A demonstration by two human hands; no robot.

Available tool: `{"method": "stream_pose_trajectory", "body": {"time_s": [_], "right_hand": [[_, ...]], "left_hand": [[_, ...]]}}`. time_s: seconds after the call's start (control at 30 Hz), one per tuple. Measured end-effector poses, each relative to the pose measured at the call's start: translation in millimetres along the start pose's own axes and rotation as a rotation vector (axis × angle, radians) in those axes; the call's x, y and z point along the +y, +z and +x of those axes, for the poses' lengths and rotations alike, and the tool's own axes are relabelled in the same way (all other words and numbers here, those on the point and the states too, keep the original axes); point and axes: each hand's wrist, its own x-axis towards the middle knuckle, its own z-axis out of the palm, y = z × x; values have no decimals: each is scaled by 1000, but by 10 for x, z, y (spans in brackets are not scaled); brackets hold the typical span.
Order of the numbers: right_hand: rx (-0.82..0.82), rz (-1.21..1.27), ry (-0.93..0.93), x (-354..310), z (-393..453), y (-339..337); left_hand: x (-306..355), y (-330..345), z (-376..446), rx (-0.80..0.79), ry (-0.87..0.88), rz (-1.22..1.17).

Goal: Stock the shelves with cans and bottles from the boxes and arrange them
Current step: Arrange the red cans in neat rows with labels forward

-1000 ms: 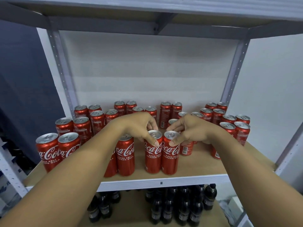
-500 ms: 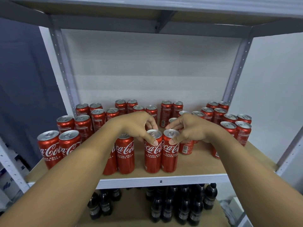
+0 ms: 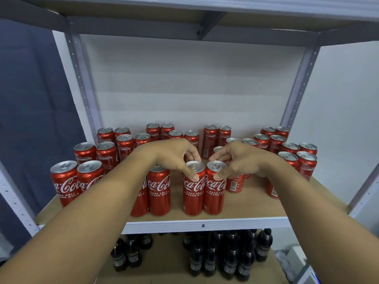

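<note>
Two tall red Coca-Cola cans stand side by side near the front edge of the wooden shelf (image 3: 246, 208). My left hand (image 3: 174, 156) grips the rim of the left can (image 3: 192, 193) with thumb and fingers curled over its top. My right hand (image 3: 238, 158) grips the rim of the right can (image 3: 214, 195) the same way. Both cans stand upright and touch each other. Another pair of cans (image 3: 159, 193) stands just to their left, partly hidden by my left forearm.
Several more red cans stand in paired rows across the shelf, at the left (image 3: 77, 181), back (image 3: 210, 138) and right (image 3: 306, 162). Dark bottles (image 3: 225, 255) fill the shelf below. Grey metal uprights (image 3: 86, 95) frame the bay, with another shelf overhead.
Both hands have stayed on the two front cans. The view has shifted slightly, and the cans sit about where they were.
</note>
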Motion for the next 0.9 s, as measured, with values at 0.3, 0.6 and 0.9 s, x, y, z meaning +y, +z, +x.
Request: {"method": "stream_pose_trajectory", "body": {"time_s": [0.3,0.6,0.9], "right_hand": [[-4,0,23,-6,6,-3],[134,-166,-183,-322,61,84],[36,-229,-307,-802,468,719]], "left_hand": [[7,7,-12,-25,39,-2],[-253,-108,-240,26,4,-153],[-704,-399,-736,-1,-151,68]]}}
